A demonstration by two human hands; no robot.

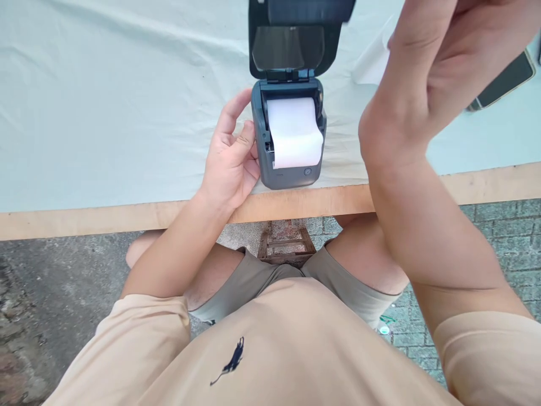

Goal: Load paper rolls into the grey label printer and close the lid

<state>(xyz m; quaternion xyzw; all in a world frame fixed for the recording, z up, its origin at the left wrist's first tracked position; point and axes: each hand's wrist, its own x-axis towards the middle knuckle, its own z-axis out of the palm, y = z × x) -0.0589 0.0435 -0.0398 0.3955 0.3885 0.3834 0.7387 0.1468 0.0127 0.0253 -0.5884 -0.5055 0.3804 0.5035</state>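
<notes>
Head view, the only one: L hand [232, 152] grips the dark printer [289, 179] by its left side, thumb near the upper side edge, fingers curled around & partly hidden. Printer sits on the pale cloth [127, 113], approx. mid-table, its front end right by the wooden edge [84, 220]. Lid [255, 56] is swung up & back, w/ a see-through window [289, 48] in it. White paper [296, 132] lies in the open bay, its loose end curving fwd over the front, just short of the round power btn [307, 171]. R hand [448, 73] is up close to the cam, upper right, well apart from the printer body; its fingertips are cut off by the frame, so can't tell if it's holding anything or not. Dark block [313, 10] at top overlaps the lid; it's cropped & blurry, so maybe a lid part, maybe a separate item. Near the R hand: a curled white sheet [369, 65] to its left & a dark phone [505, 82] to its right, partly covered. Below the table, btwn the person's knees, a wooden stool [287, 256] on the paving.
</notes>
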